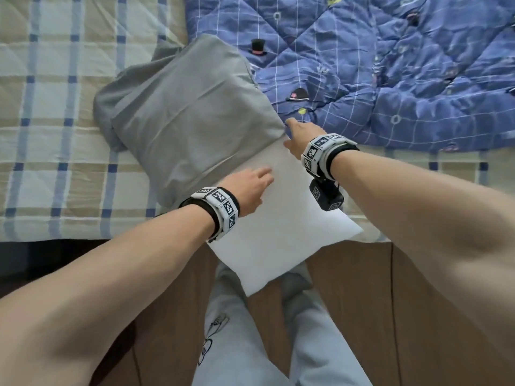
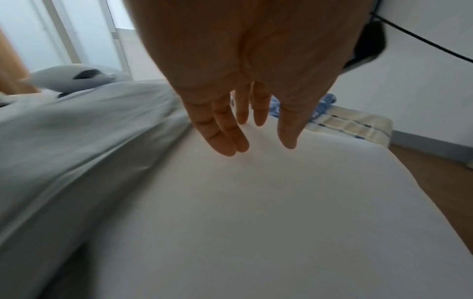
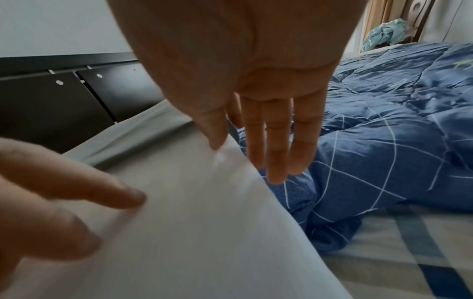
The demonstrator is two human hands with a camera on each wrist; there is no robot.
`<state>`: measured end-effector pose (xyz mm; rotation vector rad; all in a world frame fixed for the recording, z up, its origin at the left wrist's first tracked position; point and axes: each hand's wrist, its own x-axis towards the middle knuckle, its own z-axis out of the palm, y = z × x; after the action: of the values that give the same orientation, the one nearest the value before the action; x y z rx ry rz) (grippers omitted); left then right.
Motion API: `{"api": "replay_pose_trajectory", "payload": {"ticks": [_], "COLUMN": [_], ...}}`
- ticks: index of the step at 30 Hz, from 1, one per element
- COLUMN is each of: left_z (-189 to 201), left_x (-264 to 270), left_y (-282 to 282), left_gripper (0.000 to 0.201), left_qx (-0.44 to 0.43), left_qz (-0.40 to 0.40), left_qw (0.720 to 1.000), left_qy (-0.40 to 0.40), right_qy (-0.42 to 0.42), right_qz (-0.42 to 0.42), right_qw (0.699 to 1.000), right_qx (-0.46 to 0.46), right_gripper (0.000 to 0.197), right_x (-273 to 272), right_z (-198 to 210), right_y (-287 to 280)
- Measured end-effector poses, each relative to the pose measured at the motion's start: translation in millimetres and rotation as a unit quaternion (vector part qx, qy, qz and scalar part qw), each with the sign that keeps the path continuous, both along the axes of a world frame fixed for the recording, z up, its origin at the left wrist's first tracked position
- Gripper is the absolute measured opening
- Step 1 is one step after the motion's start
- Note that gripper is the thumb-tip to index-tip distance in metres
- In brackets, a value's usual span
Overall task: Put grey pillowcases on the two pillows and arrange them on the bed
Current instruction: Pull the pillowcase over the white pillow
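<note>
A white pillow lies slantwise on the bed, its far half inside a grey pillowcase and its near corner hanging over the bed's edge. More loose grey fabric bunches under the pillowcase's left side. My left hand rests on the bare pillow just below the pillowcase's hem, with its fingers straight. My right hand is at the pillow's right edge by the hem's corner. Its thumb touches the pillow, and its straight fingers hang beside the edge.
A rumpled blue quilt lies right of the pillow, touching it. The plaid sheet spreads to the left. A dark headboard stands beyond the pillowcase. Wooden floor and my grey trouser legs are below the bed's edge.
</note>
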<state>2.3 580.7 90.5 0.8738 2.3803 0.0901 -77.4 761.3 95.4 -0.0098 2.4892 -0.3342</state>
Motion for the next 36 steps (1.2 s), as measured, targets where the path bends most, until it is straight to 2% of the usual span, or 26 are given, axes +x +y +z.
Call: {"api": "replay_pose_trajectory", "payload": {"ticks": [2, 5, 7, 10, 12, 15, 17, 19, 22, 25, 28, 31, 33, 36], "left_z": [-7.8, -16.8, -20.4, -20.2, -20.7, -19.3, -14.7, -8.6, 5.3, 7.4, -3.8, -10.7, -8.0, -0.9], "left_x": [0.3, -6.7, -14.8, -21.0, -19.4, -15.2, -22.4, -38.3, -72.6, -97.6, -106.8, -108.3, -100.3, -71.7], "left_y": [18.9, 42.9, 57.5, 80.4, 93.8, 109.0, 110.1, 101.4, 85.2, 76.9, 65.7, 58.2, 57.5, 50.6], "left_gripper": [0.065, 0.062, 0.061, 0.059, 0.059, 0.044, 0.033, 0.029, 0.033, 0.037, 0.039, 0.035, 0.031, 0.040], "left_qx": [-0.019, -0.037, -0.049, -0.041, -0.073, -0.146, -0.156, -0.146, -0.135, -0.145, -0.173, -0.167, -0.142, -0.078], "left_qz": [-0.047, -0.102, -0.117, -0.115, -0.127, -0.161, -0.140, -0.114, -0.077, 0.005, 0.127, 0.209, 0.223, 0.175], "left_qw": [0.999, 0.993, 0.989, 0.991, 0.989, 0.974, 0.976, 0.980, 0.979, 0.978, 0.970, 0.962, 0.964, 0.981], "left_qy": [0.014, 0.054, 0.072, 0.051, 0.032, 0.058, 0.057, 0.075, 0.135, 0.150, 0.116, 0.060, 0.021, -0.016], "right_qy": [0.019, 0.046, 0.067, 0.094, 0.103, 0.106, 0.098, 0.074, 0.035, 0.013, 0.002, -0.017, -0.045, -0.079], "right_qz": [0.028, 0.026, 0.019, 0.027, 0.047, 0.087, 0.118, 0.148, 0.169, 0.167, 0.179, 0.163, 0.121, 0.028], "right_qw": [0.999, 0.998, 0.996, 0.993, 0.992, 0.990, 0.988, 0.986, 0.984, 0.984, 0.979, 0.981, 0.988, 0.995], "right_qx": [-0.014, -0.034, -0.055, -0.063, -0.055, -0.014, 0.009, 0.023, 0.043, 0.063, 0.095, 0.103, 0.085, 0.048], "right_gripper": [0.025, 0.023, 0.023, 0.023, 0.022, 0.022, 0.021, 0.021, 0.022, 0.025, 0.030, 0.016, 0.010, 0.023], "right_x": [-5.9, -9.6, -9.2, -6.5, -3.5, 0.4, 3.4, 8.4, 20.3, 21.0, 14.3, 18.6, 27.1, 48.1], "right_z": [-7.0, -13.7, -14.5, -11.7, -8.2, -4.1, -2.2, 0.4, 4.9, 11.2, 17.1, 16.9, 11.6, -2.1], "right_y": [1.5, 6.2, 11.9, 23.7, 31.4, 40.3, 44.2, 49.4, 56.7, 58.6, 69.6, 72.1, 63.3, 51.4]}}
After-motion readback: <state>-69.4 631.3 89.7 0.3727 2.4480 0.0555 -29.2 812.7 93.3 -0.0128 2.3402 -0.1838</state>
